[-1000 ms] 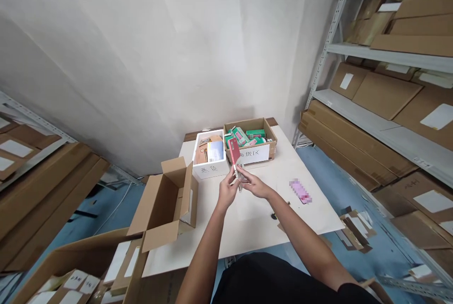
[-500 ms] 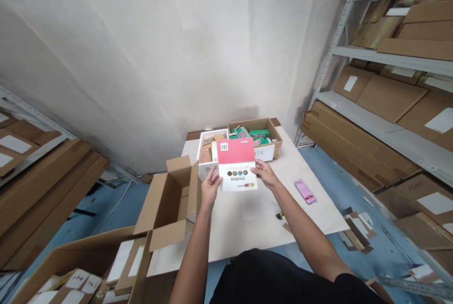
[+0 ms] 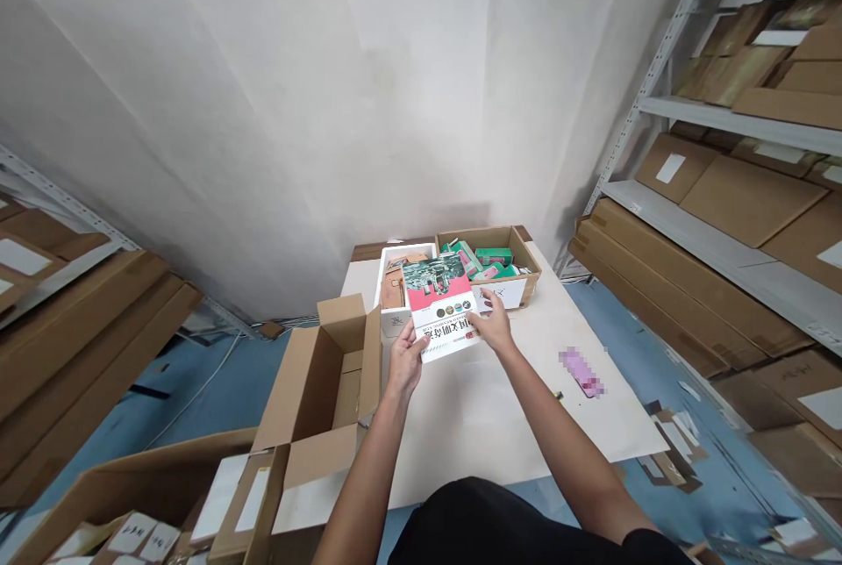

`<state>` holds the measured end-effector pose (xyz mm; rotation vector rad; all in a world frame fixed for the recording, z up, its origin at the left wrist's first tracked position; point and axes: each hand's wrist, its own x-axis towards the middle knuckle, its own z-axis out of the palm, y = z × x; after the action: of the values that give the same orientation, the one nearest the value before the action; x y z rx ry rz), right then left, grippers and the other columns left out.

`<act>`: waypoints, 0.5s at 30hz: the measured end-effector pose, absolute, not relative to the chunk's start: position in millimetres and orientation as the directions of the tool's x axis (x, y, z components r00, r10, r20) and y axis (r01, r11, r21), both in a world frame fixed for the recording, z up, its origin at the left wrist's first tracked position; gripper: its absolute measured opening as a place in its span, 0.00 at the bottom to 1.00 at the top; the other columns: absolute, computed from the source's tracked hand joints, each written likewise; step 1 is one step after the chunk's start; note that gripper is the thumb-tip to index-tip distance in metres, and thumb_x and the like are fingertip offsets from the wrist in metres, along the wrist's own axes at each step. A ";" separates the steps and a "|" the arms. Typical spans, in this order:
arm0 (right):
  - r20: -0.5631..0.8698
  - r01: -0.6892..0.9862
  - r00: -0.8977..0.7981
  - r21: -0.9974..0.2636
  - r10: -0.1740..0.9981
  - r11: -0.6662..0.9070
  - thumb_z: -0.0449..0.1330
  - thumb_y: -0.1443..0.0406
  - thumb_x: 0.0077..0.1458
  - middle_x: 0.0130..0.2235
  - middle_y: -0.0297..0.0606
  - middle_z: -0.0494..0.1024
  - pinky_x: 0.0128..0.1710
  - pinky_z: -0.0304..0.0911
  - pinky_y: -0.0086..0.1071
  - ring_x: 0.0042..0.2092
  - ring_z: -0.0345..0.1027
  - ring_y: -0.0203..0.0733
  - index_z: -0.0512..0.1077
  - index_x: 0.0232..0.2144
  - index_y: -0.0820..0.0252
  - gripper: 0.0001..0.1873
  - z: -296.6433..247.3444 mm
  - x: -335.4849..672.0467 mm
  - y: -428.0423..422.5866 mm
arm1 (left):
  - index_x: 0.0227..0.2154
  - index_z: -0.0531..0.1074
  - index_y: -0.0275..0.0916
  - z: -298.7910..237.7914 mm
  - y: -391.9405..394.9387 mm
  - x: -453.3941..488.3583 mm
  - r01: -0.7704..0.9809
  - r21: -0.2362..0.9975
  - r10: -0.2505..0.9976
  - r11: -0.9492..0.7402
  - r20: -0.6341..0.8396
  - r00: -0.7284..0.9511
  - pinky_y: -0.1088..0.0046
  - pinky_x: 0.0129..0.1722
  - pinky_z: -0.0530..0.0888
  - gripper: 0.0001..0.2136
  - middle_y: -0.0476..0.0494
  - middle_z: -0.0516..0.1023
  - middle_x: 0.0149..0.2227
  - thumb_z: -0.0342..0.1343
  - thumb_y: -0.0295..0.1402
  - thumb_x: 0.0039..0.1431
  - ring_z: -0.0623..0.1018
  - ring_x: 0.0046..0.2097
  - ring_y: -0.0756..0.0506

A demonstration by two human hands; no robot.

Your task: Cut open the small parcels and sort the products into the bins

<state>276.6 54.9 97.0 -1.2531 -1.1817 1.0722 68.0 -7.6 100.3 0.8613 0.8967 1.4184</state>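
Note:
A book (image 3: 439, 295) with a dark picture, a pink band and a white part with round photos is held above the table, its print upside down to me. My left hand (image 3: 406, 359) grips its lower left corner, thumb on top. At the right edge, my right hand (image 3: 495, 325) pinches it between thumb and fingers. Just beyond the book stand a white box (image 3: 396, 319) with brown items and a cardboard box (image 3: 519, 291) holding green and pink packs. To the left of my left hand is an open cardboard carton (image 3: 308, 389).
On the right of the white table (image 3: 460, 425) lies a pink, blurred object (image 3: 581, 372). A large carton (image 3: 164, 451) of packages stands at lower left. Shelves (image 3: 743, 118) with boxes line the right side, and more boxes (image 3: 85, 346) the left. Cardboard scraps (image 3: 671, 446) lie on the floor.
The book's visible face has changed from a plain pink and white cover with a barcode to the pictured one. It now tilts. The whole view has shifted slightly.

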 end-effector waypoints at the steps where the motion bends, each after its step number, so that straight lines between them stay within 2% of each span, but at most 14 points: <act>1: 0.019 0.025 0.092 -1.000 0.996 0.017 0.74 0.55 0.41 0.57 0.47 0.78 0.55 0.71 0.50 0.56 0.73 0.56 0.74 0.56 0.54 0.38 93.1 278.9 59.3 | 0.68 0.66 0.43 99.4 -7.2 58.5 -0.432 0.902 0.999 -0.011 -0.004 -0.033 0.57 0.59 0.77 0.41 0.35 0.78 0.61 0.73 0.40 0.50 0.79 0.60 0.35; 5: -0.102 -0.165 -0.106 -0.979 0.989 -0.119 0.75 0.56 0.39 0.43 0.42 0.84 0.45 0.75 0.46 0.44 0.79 0.53 0.73 0.46 0.55 0.31 78.6 277.1 65.8 | 0.69 0.66 0.46 101.1 0.0 19.1 -0.306 0.950 0.996 0.059 -0.037 0.076 0.58 0.55 0.79 0.38 0.36 0.77 0.62 0.70 0.42 0.55 0.80 0.57 0.36; 9: -0.180 -0.201 -0.084 -0.960 0.980 -0.194 0.77 0.56 0.37 0.42 0.42 0.84 0.43 0.75 0.44 0.43 0.80 0.54 0.74 0.44 0.54 0.31 65.1 264.6 64.0 | 0.68 0.67 0.49 94.1 13.1 -19.3 -0.162 0.970 0.965 0.183 -0.147 0.216 0.60 0.48 0.82 0.39 0.35 0.75 0.62 0.71 0.37 0.52 0.83 0.47 0.41; 11: -0.212 -0.201 -0.098 -0.953 0.972 -0.228 0.77 0.55 0.37 0.41 0.42 0.84 0.41 0.75 0.45 0.42 0.80 0.55 0.74 0.44 0.54 0.32 56.6 256.4 63.8 | 0.68 0.68 0.49 82.4 17.5 -31.9 -0.171 0.962 0.963 0.213 -0.176 0.205 0.60 0.47 0.81 0.39 0.35 0.76 0.62 0.71 0.36 0.51 0.83 0.46 0.42; 15: -0.248 -0.195 -0.100 -0.945 0.963 -0.264 0.78 0.54 0.36 0.40 0.41 0.84 0.39 0.75 0.45 0.40 0.80 0.54 0.73 0.43 0.54 0.32 41.9 232.5 77.9 | 0.67 0.69 0.48 58.1 32.2 -45.8 -0.234 0.941 0.968 0.243 -0.220 0.120 0.61 0.48 0.81 0.36 0.36 0.76 0.63 0.69 0.37 0.53 0.83 0.51 0.38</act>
<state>232.5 77.9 41.9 -1.1989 -0.9701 1.5451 -45.8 32.2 58.1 0.9001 1.0638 1.0798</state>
